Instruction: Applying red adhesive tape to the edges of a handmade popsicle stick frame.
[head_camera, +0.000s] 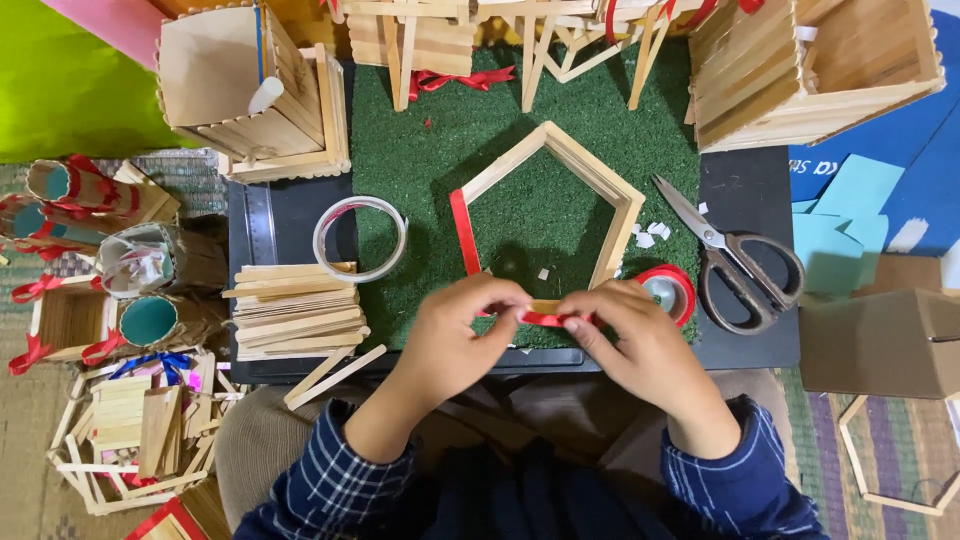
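Both hands press red ribbon (545, 318) onto the pentagon frame's (600, 180) six-o'clock edge: left hand (455, 335) and right hand (640, 345) each pinch it closed (left side already covered). Next likely needs smoothing toward four o'clock.

Both hands, L (455, 335) & R (630, 340), pinch red ribbon (545, 318) at pentagon stick frame (600, 180).

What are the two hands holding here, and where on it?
Both the left hand and right hand pinch a red ribbon, one at each end.
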